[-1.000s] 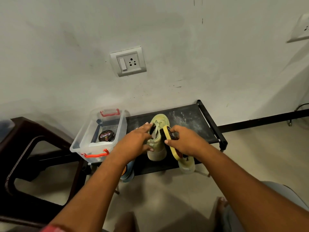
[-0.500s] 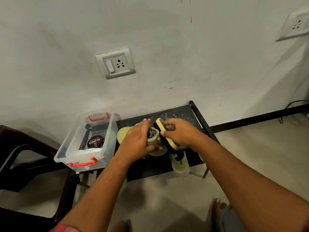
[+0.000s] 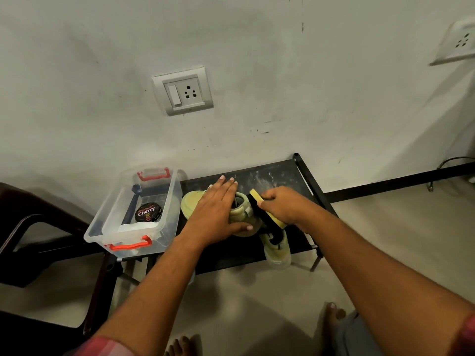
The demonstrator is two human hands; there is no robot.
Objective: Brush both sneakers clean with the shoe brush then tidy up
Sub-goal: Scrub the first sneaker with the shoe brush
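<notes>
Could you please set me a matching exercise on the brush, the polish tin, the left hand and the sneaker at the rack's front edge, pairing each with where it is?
Things:
1. brush
2. tin
3. left hand
4. front sneaker

Places:
A. in the clear box
B. flat on the other sneaker
C. gripped in the right hand
D. at the rack front edge

Pairs: 1-C, 2-A, 3-B, 4-D.

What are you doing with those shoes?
A person is cleaning sneakers on a black rack. The left hand presses one pale green sneaker down, while the right hand holds the shoe brush against its heel end. The other sneaker sits at the rack's front edge. A clear box beside them holds a polish tin.
</notes>
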